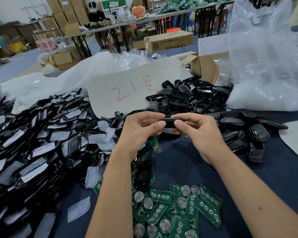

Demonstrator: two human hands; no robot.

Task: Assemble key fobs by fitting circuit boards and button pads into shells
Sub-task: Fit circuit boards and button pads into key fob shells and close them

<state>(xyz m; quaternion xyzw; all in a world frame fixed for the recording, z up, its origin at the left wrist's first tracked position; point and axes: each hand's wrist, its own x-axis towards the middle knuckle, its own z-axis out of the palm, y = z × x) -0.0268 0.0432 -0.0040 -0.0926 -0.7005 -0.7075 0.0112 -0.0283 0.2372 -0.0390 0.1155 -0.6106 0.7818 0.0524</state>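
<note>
Both hands, left hand (141, 129) & right hand (199, 133), pinch one black key fob (169, 121) btwn thumbs & fingers, held above the worktop (182, 169), w/ green circuit boards (177, 210) heaped below.

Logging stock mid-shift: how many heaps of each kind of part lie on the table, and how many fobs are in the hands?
Board heaps: 1
Shell-and-pad heaps: 1
Empty shell heaps: 1
Closed fob heaps: 1
Fob pinched by left hand and right hand: 1
Total: 5
</note>
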